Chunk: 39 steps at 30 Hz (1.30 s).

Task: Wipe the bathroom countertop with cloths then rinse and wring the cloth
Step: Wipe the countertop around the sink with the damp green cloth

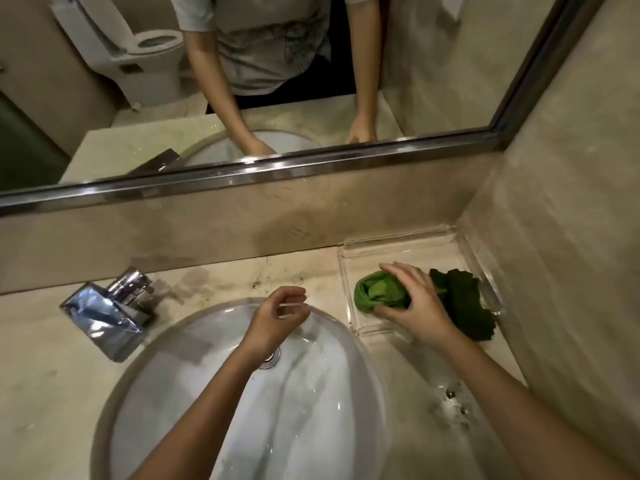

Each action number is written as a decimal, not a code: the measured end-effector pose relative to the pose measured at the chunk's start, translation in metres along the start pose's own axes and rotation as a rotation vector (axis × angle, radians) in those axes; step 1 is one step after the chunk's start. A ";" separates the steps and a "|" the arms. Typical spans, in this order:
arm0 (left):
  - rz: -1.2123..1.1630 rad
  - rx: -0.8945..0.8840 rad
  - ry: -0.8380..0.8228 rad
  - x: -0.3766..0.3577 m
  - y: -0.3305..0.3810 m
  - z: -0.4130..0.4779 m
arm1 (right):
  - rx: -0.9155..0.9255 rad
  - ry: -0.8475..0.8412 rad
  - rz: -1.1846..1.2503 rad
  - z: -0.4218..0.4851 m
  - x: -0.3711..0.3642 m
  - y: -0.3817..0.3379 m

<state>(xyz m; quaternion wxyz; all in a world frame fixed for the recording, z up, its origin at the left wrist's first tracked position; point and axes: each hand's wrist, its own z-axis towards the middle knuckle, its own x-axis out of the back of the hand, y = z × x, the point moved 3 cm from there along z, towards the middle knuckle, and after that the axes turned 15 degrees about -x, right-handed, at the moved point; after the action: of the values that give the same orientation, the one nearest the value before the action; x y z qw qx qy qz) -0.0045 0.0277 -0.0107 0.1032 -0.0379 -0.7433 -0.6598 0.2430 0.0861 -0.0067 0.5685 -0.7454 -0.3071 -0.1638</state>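
**A:** why's the right hand [415, 306] in that clear tray [349, 271]?

**B:** it's grabbing the light green cloth [375, 294] bunched up in there, fingers [401, 271] curled round it. Looks like the pick-up before wiping, I'd guess. A dark green cloth [464, 306] lies just beside it, flopping over the tray's edge.

**A:** and the left hand [273, 320]?

**B:** hangs over the sink [207, 393], fingers loosely curled, holding nothing. The beige stone desk [52, 375] is grimy and wet near the right forearm. Chrome faucet [107, 313] on the left, mirror [104, 98] above.

light green cloth [379, 296] bunched in clear tray [398, 238], dark green cloth [465, 306] (crumpled) beside it
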 end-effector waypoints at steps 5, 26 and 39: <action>-0.005 0.009 0.007 0.001 0.002 -0.002 | 0.025 0.087 -0.420 0.018 -0.013 0.002; 0.113 -0.082 -0.053 0.110 0.035 -0.109 | 0.222 -0.001 0.165 -0.071 -0.027 -0.101; 0.152 -0.012 0.192 0.323 -0.017 -0.213 | 0.397 -0.264 0.322 -0.155 -0.198 -0.259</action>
<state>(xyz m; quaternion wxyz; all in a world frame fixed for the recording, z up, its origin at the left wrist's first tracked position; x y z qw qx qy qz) -0.3012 -0.2112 0.0619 0.2232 -0.0315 -0.7210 -0.6552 -0.0570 -0.0723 0.1160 0.6770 -0.6737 -0.2824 0.0904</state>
